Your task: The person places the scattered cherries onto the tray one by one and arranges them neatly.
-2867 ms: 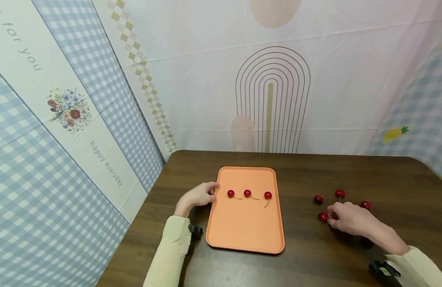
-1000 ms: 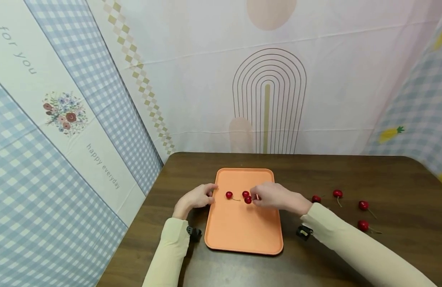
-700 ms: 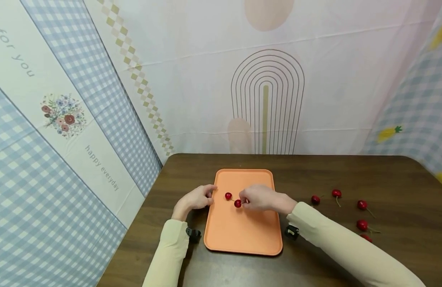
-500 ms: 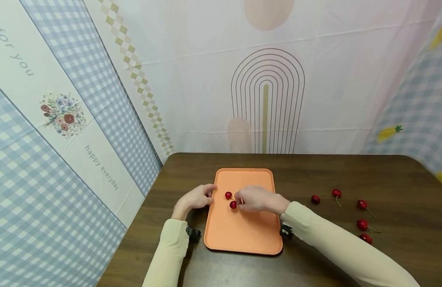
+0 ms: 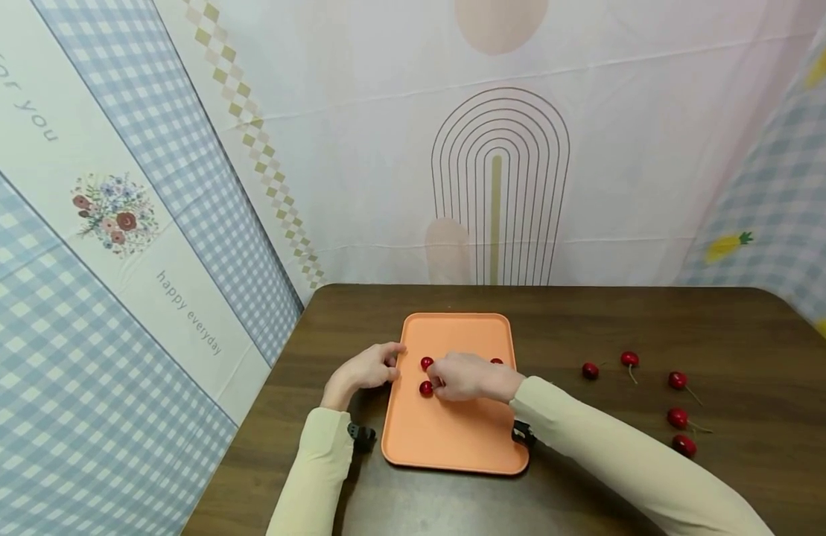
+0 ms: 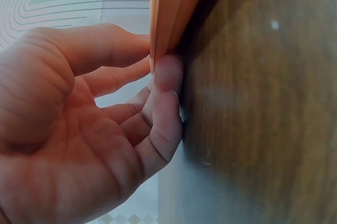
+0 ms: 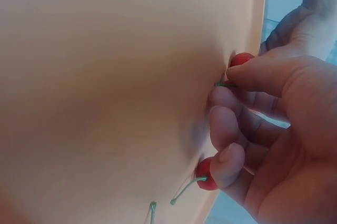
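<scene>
My right hand (image 5: 469, 377) is over the orange tray (image 5: 453, 443), pinching a red cherry (image 5: 426, 388) by its green stem. That cherry sits close over the tray's left side, just nearer to me than another cherry (image 5: 427, 364). A third cherry (image 5: 496, 362) peeks out behind the hand, and one with a curved stem (image 7: 187, 186) shows below the fingers in the right wrist view. My left hand (image 5: 367, 368) holds the tray's left edge, a straight finger at the rim and other fingertips (image 6: 167, 116) curled against the outer side.
Several loose cherries (image 5: 677, 418) with stems lie on the dark wooden table (image 5: 553, 320) to the right of the tray. A patterned cloth (image 5: 359, 149) hangs behind the table. Black wrist cameras (image 5: 362, 438) sit at both sleeves.
My right hand has picked up a cherry from the group on the right and carried it leftward over the tray, down to the left side. The left hand has stayed at the tray edge.
</scene>
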Action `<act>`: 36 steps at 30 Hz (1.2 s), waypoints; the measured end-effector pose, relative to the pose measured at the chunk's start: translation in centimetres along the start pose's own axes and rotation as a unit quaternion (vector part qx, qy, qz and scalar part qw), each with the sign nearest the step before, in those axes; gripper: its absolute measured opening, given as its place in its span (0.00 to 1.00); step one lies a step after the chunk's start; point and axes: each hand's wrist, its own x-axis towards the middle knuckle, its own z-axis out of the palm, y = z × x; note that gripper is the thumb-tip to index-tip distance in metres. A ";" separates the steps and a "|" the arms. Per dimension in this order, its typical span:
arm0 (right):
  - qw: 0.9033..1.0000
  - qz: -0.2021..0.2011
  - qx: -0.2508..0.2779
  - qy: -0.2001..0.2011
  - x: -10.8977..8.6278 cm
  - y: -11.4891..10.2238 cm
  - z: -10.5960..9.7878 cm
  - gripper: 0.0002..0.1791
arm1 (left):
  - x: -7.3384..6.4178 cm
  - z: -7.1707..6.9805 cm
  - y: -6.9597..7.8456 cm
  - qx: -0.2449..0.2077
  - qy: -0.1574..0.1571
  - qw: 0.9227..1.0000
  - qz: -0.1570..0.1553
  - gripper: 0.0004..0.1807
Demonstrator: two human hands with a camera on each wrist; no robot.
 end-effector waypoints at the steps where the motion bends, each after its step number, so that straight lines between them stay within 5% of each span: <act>1: 1.000 0.000 0.003 0.000 0.0 0.0 0.0 0.10 | 0.0 0.0 0.1 0.001 0.000 1.000 0.001 0.30; 18: 0.999 -0.017 0.027 0.017 -1.3 0.2 -2.1 0.08 | -0.2 0.2 0.3 -0.004 0.002 1.000 -0.006 0.29; 26: 0.994 -0.062 0.049 0.071 -3.7 1.3 -4.1 0.07 | -0.2 0.2 0.3 -0.007 0.002 1.000 -0.010 0.29; 36: 0.993 -0.047 0.040 0.104 -7.0 3.5 -6.1 0.02 | 0.0 0.2 0.1 -0.001 0.005 1.000 -0.009 0.29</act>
